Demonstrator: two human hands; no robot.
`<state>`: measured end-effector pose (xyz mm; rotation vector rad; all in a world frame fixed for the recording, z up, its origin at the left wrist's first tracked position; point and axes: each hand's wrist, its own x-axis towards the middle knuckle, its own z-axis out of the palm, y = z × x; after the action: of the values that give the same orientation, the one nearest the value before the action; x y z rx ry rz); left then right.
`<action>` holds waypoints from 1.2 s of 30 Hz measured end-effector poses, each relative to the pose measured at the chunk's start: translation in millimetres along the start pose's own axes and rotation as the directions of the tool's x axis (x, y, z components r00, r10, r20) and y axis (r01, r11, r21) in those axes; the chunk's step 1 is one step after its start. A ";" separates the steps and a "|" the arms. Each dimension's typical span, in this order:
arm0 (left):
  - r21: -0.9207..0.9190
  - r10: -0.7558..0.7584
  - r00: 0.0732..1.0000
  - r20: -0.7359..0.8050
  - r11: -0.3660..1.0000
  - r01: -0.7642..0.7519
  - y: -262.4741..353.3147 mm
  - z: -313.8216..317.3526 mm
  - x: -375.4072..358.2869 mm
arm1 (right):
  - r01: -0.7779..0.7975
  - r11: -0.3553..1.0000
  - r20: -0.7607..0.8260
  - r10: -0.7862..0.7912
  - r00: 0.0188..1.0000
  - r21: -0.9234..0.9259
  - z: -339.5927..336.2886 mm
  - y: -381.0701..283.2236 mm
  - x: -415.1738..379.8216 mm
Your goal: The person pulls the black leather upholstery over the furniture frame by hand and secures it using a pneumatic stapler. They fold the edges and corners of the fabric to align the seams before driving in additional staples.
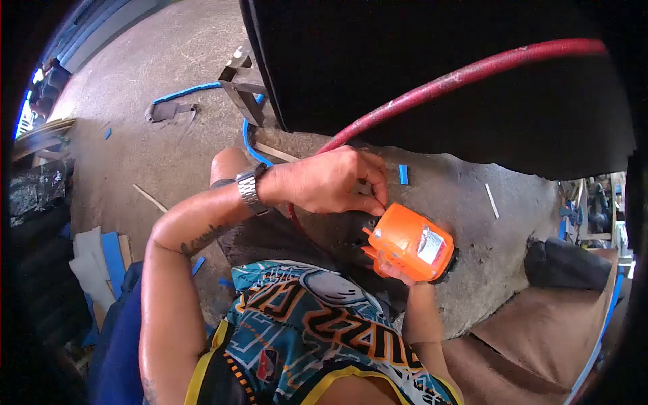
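My right hand (398, 270) is wrapped round an orange plastic-bodied device (405, 236) with a silver label and a dark end, held in front of my chest. Its exact kind does not show. My left hand (341, 179), with a metal watch (250, 189) on the wrist, is bent over the device's upper left end, thumb and fingers pinched together. Whatever lies between those fingertips is too small or hidden to make out. A red hose (459, 77) runs from the upper right down behind my left hand and shows again below the wrist.
A large black-covered piece (432, 81) stands ahead, beside a metal frame leg (243, 88). Blue strips (250, 138) and thin sticks (150, 198) lie on the concrete floor. Brown sheet material (540, 331) is at the right; grey and blue sheets (98, 263) are at the left.
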<state>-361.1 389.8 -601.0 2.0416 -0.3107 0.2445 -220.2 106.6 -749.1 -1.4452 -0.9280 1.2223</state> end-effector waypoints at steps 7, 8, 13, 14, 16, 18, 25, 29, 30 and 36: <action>0.049 0.039 0.999 -0.021 0.998 -0.038 -8.3 8.0 1.3 | 0.009 0.982 0.049 -0.019 0.999 0.190 7.1 -21.0 0.2; 0.038 -0.028 1.000 -0.005 0.999 0.029 -6.3 6.3 2.4 | 0.038 0.994 0.039 -0.042 0.998 0.104 7.3 -23.1 2.0; 0.005 -0.100 0.995 0.028 0.995 0.100 6.4 1.1 7.0 | -0.046 0.997 -0.002 0.047 0.999 0.056 5.0 -13.3 -7.3; -0.020 -0.074 0.997 0.012 0.997 0.074 4.8 3.8 6.8 | -0.080 0.995 0.047 0.078 0.996 0.053 0.7 -11.5 -7.7; -0.070 -0.027 0.999 -0.026 0.997 0.025 -1.0 10.0 4.7 | -0.103 0.988 0.112 0.091 0.990 0.115 -2.5 -16.6 -3.5; -0.077 0.000 1.000 -0.031 0.997 -0.002 -2.3 13.5 5.2 | -0.072 0.965 0.130 0.039 0.991 0.253 0.4 -21.3 -2.1; 0.137 0.013 0.970 -0.245 0.990 0.021 9.1 11.3 -3.9 | 0.198 0.932 0.038 -0.219 0.975 0.305 24.5 -39.6 7.9; 0.286 -0.030 0.965 -0.261 0.952 0.107 9.3 13.2 -25.4 | 0.288 0.957 0.131 -0.287 0.949 0.007 9.6 7.5 13.7; 0.284 -0.026 0.968 -0.249 0.954 0.099 10.6 11.4 -30.3 | 0.287 0.954 0.130 -0.297 0.946 0.087 18.7 1.7 17.3; 0.094 -0.124 0.977 -0.173 0.985 0.142 13.4 2.4 -55.6 | 0.162 0.978 0.212 -0.188 0.959 0.135 49.2 -35.4 27.4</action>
<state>-418.0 388.0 -607.8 2.1201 -0.0578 0.3529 -261.4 150.4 -720.9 -1.1233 -1.0939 1.3016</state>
